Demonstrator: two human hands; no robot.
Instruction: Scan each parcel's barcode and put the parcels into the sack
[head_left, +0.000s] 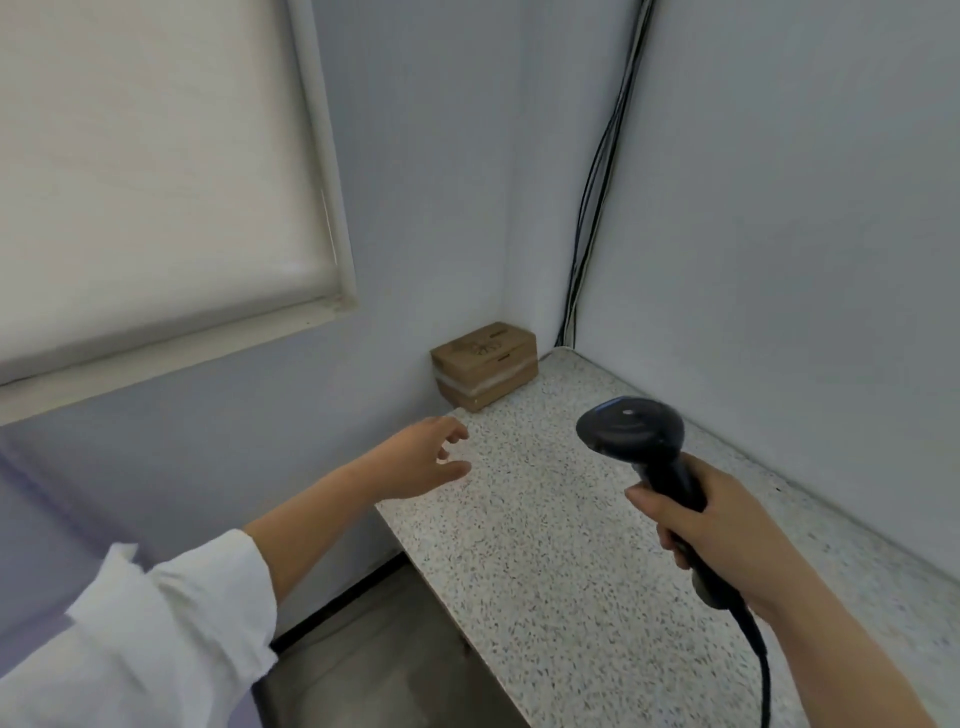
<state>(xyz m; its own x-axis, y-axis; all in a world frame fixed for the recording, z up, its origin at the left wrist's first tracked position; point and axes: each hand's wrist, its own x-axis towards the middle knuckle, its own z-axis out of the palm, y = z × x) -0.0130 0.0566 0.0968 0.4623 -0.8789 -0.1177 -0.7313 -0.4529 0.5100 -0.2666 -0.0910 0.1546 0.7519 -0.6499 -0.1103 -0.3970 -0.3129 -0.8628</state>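
A brown cardboard parcel (485, 365) with a band of clear tape around its middle sits at the far left corner of the speckled table (561, 561), close against the wall. The left hand (423, 457) reaches out over the table's left edge, near the parcel but apart from it, fingers loosely spread and holding nothing. A white sleeve (156, 623) covers that arm up to the forearm. The right hand (711, 525) grips the handle of a black barcode scanner (631, 431), held above the table with its head towards the parcel; its cord (761, 654) trails down at the near right. Black cables (602, 176) run down the far wall corner. A window blind (150, 156) hangs at the left.
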